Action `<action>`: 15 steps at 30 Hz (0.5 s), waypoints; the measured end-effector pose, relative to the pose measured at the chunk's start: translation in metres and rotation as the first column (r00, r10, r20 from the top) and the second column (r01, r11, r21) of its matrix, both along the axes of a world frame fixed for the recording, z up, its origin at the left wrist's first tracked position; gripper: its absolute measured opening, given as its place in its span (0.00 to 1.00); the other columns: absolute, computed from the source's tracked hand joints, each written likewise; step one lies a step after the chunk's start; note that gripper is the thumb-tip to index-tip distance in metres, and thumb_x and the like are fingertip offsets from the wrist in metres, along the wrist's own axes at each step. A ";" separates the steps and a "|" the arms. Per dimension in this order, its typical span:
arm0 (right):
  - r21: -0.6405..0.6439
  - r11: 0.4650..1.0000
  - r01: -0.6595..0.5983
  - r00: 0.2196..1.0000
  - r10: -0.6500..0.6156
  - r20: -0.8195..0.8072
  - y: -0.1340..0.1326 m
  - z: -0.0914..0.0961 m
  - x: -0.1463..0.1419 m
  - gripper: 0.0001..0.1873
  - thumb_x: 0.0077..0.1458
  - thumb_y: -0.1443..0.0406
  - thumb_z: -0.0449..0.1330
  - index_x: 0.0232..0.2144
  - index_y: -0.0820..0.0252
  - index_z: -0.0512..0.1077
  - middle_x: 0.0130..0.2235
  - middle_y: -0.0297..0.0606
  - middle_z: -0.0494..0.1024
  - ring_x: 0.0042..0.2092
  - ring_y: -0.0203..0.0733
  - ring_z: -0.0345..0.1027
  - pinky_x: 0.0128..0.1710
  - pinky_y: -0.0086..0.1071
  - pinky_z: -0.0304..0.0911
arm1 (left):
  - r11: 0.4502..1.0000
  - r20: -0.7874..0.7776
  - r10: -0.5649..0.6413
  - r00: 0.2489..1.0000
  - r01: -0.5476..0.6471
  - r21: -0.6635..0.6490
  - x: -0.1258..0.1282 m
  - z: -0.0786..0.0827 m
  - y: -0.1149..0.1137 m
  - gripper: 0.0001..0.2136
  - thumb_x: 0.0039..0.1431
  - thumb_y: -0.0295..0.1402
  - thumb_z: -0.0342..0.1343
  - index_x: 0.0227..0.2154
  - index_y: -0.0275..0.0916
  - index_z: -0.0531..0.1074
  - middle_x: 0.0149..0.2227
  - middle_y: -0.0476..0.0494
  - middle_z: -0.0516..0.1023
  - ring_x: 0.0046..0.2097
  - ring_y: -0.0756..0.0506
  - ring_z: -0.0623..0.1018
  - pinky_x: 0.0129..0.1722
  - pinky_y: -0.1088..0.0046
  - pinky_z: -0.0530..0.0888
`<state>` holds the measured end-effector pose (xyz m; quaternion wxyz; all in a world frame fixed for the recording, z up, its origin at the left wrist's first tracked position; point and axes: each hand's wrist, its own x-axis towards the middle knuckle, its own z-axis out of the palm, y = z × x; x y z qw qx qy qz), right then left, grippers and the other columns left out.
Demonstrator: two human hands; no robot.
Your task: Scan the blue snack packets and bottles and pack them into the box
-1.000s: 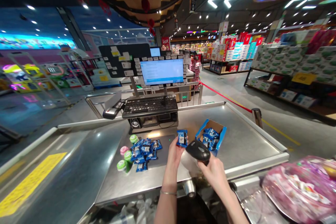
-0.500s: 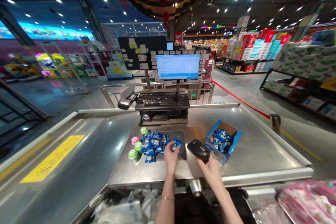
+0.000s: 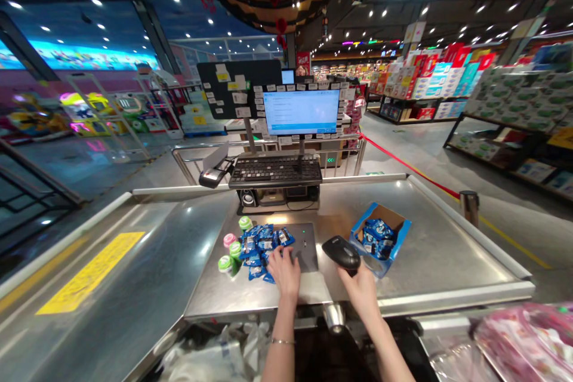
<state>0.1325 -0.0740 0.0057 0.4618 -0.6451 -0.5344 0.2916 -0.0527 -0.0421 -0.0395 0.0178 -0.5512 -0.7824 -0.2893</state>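
Your left hand (image 3: pixel 283 271) rests palm down at the right edge of the blue packets (image 3: pixel 262 248), just over the dark scale plate (image 3: pixel 307 245). Its fingers (image 3: pixel 278 255) are spread apart and curved over the packets; you cannot tell whether they grip one. Your right hand (image 3: pixel 360 293) is clamped around the handle of a black handheld scanner (image 3: pixel 347 252), which is held above the steel counter (image 3: pixel 425 239), just beside the tray. A bracelet (image 3: pixel 282 341) circles your left wrist.

The packets lie in a loose pile on the counter, partly on the plate. Green and pink tubs (image 3: pixel 229 241) stand touching the pile's left side. To the right of your right hand, a cardboard tray (image 3: pixel 364 221) with a blue rim holds more packets.

Plastic bags (image 3: pixel 215 358) lie below the near counter edge, and pink-wrapped goods (image 3: pixel 523 340) lie at lower right. Beyond the plate are the keyboard (image 3: pixel 275 170) and monitor (image 3: pixel 301 112). Farther right, a red rope (image 3: pixel 403 167) runs beside the counter toward the stocked shelves (image 3: pixel 505 95).
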 end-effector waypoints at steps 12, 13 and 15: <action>0.047 0.948 0.314 0.944 -0.306 -0.123 0.009 0.001 0.084 0.28 0.45 0.47 0.59 0.40 0.62 0.75 0.36 0.45 0.82 0.42 0.54 0.75 0.41 0.40 0.68 | 0.710 0.289 -0.704 0.649 0.641 0.292 0.165 0.038 0.039 0.11 0.58 0.24 0.47 0.41 0.40 0.69 0.44 0.42 0.72 0.49 0.44 0.71 0.50 0.65 0.69; 0.058 0.934 0.351 0.929 -0.341 -0.142 0.010 -0.001 0.093 0.28 0.45 0.47 0.60 0.40 0.62 0.75 0.36 0.45 0.82 0.42 0.54 0.75 0.41 0.40 0.68 | 0.695 0.289 -0.719 0.632 0.663 0.278 0.173 0.037 0.043 0.12 0.58 0.23 0.46 0.42 0.40 0.69 0.45 0.42 0.72 0.49 0.45 0.72 0.51 0.66 0.69; 0.071 0.905 0.420 0.898 -0.404 -0.173 0.014 -0.005 0.110 0.27 0.44 0.48 0.61 0.39 0.63 0.76 0.36 0.45 0.82 0.41 0.53 0.75 0.42 0.41 0.68 | 0.681 0.262 -0.730 0.631 0.706 0.195 0.189 0.033 0.052 0.14 0.58 0.22 0.44 0.43 0.39 0.68 0.46 0.41 0.72 0.50 0.46 0.72 0.51 0.67 0.69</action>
